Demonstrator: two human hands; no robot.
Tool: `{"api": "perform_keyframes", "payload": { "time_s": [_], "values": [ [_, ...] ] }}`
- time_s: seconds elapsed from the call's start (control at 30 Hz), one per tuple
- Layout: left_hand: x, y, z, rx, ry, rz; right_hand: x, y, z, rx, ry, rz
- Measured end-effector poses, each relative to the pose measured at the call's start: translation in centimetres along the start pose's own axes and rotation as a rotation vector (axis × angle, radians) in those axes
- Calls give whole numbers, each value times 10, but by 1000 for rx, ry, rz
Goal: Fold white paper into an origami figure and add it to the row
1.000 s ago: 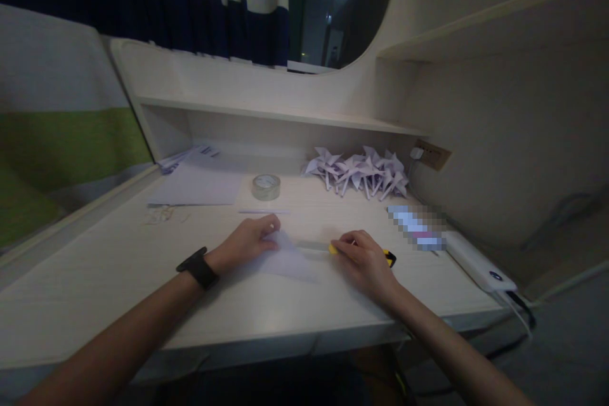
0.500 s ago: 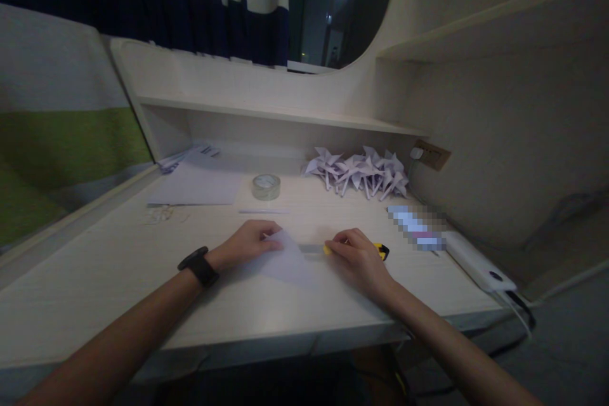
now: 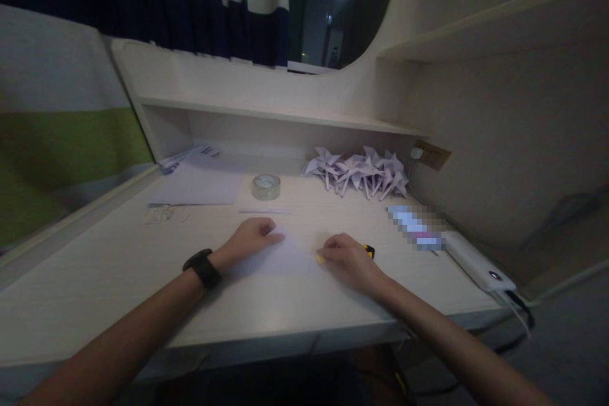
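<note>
A folded white paper [image 3: 285, 257] lies flat on the pale desk [image 3: 118, 285] in front of me. My left hand [image 3: 252, 236], a black watch on its wrist, presses the paper's left corner with curled fingers. My right hand [image 3: 349, 257] is closed round a yellow and black utility knife [image 3: 368, 250] whose tip meets the paper's right edge. The blade is hidden by the paper and my fingers.
A roll of clear tape [image 3: 266, 186] and a thin paper strip [image 3: 264, 210] lie behind the paper. Several folded paper pinwheels [image 3: 361, 171] are heaped at the back right. Flat sheets [image 3: 200, 187] lie at the back left. A white power bank [image 3: 478, 260] sits near the right edge.
My right hand has slid the knife leftward along the desk toward the paper. The raised paper flap has dropped flat. My left hand has shifted slightly.
</note>
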State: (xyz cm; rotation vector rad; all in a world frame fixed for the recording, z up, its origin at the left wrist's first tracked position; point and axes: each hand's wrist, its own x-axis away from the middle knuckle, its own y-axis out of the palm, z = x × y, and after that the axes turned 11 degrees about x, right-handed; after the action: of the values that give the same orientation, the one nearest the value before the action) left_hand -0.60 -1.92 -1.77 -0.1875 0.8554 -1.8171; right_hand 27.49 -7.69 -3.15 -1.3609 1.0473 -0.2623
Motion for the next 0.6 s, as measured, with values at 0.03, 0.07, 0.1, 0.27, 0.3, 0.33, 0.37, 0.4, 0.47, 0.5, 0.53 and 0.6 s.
{"api": "perform_keyframes", "payload": {
  "time_s": [0.03, 0.07, 0.1, 0.27, 0.3, 0.33, 0.37, 0.4, 0.47, 0.5, 0.53, 0.6],
  "values": [
    [1, 0, 0, 0, -9, 8, 0, 0, 0, -10, 2, -9],
    [2, 1, 0, -1, -19, 27, 0, 0, 0, -17, 7, -13],
    [4, 2, 1, -11, -21, 62, 0, 0, 0, -20, 10, -17],
    [18, 9, 12, -231, 280, 43, -1, -4, -5, 4, 14, -48],
    [22, 11, 16, -268, 341, -50, -1, -5, -6, 10, 11, -56],
    [26, 13, 18, -300, 370, -137, -1, -7, -7, 16, 8, -60],
    [30, 16, 21, -328, 374, -205, -1, -8, -8, 20, 3, -65],
    [34, 18, 22, -346, 363, -253, -1, -9, -8, 21, -2, -69],
    [39, 23, 21, -367, 324, -305, 0, -10, -9, 18, -14, -75],
    [40, 24, 19, -373, 307, -315, 0, -11, -10, 13, -19, -78],
    [41, 26, 17, -379, 294, -318, 1, -12, -10, 8, -24, -83],
    [41, 27, 14, -393, 283, -312, 2, -12, -10, -1, -31, -91]
  ]
}}
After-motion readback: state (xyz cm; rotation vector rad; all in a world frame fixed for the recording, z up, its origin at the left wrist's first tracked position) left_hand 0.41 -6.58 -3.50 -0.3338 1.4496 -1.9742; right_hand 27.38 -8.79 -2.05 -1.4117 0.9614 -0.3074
